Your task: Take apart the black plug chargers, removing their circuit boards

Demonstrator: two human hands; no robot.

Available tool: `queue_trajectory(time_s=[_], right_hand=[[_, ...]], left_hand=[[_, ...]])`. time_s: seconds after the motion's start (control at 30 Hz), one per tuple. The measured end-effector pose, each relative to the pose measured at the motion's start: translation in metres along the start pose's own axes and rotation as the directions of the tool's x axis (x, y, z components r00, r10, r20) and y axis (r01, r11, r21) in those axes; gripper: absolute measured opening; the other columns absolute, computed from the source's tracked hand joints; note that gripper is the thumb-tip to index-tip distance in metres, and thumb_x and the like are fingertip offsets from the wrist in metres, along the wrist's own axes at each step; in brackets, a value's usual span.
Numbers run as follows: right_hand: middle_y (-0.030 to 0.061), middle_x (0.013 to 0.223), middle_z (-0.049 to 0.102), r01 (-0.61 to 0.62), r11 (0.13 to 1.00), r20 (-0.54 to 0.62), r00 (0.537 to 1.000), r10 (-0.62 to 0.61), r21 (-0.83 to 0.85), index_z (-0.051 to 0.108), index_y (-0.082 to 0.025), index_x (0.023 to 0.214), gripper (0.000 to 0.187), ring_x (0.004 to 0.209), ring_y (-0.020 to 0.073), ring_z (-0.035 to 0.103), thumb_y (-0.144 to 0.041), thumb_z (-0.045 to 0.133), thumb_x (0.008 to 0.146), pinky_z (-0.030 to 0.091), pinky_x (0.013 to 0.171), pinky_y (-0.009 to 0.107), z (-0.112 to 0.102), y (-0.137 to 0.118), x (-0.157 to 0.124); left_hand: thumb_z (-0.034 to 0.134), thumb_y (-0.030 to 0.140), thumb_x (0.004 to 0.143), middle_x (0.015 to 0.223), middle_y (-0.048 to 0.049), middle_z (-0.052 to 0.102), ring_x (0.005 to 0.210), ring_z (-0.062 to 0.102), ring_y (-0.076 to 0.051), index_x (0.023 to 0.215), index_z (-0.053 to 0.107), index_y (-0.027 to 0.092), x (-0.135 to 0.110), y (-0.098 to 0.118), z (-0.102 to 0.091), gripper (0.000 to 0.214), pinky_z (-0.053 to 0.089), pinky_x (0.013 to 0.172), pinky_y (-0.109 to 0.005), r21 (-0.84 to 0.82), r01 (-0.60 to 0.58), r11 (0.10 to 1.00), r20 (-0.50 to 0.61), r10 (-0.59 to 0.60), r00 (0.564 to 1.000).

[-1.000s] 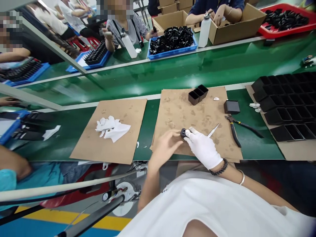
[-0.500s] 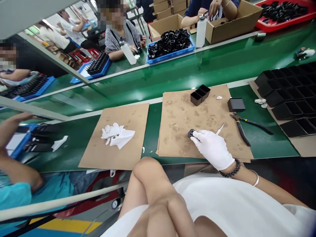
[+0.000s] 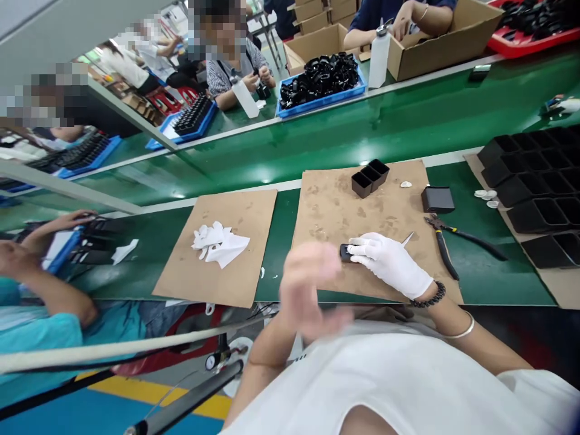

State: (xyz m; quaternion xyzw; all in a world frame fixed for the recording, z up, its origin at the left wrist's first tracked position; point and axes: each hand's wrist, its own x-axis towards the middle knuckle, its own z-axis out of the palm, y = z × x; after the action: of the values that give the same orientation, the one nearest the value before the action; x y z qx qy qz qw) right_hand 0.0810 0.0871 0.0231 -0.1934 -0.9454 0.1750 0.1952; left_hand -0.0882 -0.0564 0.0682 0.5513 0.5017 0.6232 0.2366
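Note:
My right hand (image 3: 389,263), in a white glove, has its fingers closed on a small black plastic piece (image 3: 345,253) lying on the brown cardboard sheet (image 3: 326,211). The fingers hide part of that piece. Beside the gloved hand the thin pale tip of a pointed object (image 3: 408,238) sticks out; the rest of it is covered. My bare left hand (image 3: 312,290) hangs in front of the table edge, left of the black piece. It is blurred, with thumb and fingers apart and nothing between them.
Black open boxes (image 3: 370,178) stand at the back of the cardboard. Right of it lie a dark block (image 3: 438,199) and cutting pliers (image 3: 446,241), near rows of black boxes (image 3: 534,187). White gloves (image 3: 220,241) rest on the left cardboard. A co-worker's arm (image 3: 54,278) is at far left.
My left hand has risen from my lap towards the table edge. The black piece has shifted slightly left and turned under my right fingers. The camera view has shifted a little.

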Motion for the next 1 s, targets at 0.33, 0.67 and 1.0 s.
queue_trajectory(time_s=[0.33, 0.67, 1.0], right_hand=[[0.0126, 0.125, 0.074, 0.193, 0.957, 0.047, 0.981, -0.187, -0.217, 0.073, -0.019, 0.121, 0.033, 0.104, 0.0247, 0.065, -0.008, 0.051, 0.098, 0.056, 0.087, 0.037, -0.013, 0.006, -0.012], [0.0068, 0.095, 0.073, 0.214, 0.941, 0.077, 0.977, -0.200, -0.264, 0.073, -0.017, 0.105, 0.019, 0.083, 0.0217, 0.062, -0.007, 0.061, 0.093, 0.051, 0.072, 0.033, -0.019, -0.007, 0.003], [0.0133, 0.130, 0.071, 0.128, 0.980, 0.216, 0.972, -0.094, -0.150, 0.071, -0.019, 0.123, 0.028, 0.108, 0.0258, 0.071, -0.021, 0.061, 0.097, 0.059, 0.085, 0.037, -0.011, 0.006, 0.004]], left_hand=[[0.079, 0.033, 0.083, 0.116, -0.0115, 0.076, 0.110, 0.071, -0.028, 0.110, 0.072, 0.019, -0.016, -0.094, 0.043, 0.031, 0.055, 0.103, -0.045, 0.123, 0.473, 0.872, -0.014, -0.475, 0.880], [0.079, 0.024, 0.084, 0.113, -0.0086, 0.077, 0.107, 0.071, -0.026, 0.110, 0.075, 0.021, -0.014, -0.093, 0.042, 0.027, 0.056, 0.101, -0.041, 0.155, 0.411, 0.899, -0.022, -0.412, 0.911], [0.075, 0.020, 0.086, 0.119, -0.0092, 0.076, 0.114, 0.070, -0.027, 0.118, 0.073, 0.023, -0.014, -0.094, 0.040, 0.033, 0.054, 0.106, -0.043, 0.164, 0.359, 0.919, 0.020, -0.367, 0.930]])
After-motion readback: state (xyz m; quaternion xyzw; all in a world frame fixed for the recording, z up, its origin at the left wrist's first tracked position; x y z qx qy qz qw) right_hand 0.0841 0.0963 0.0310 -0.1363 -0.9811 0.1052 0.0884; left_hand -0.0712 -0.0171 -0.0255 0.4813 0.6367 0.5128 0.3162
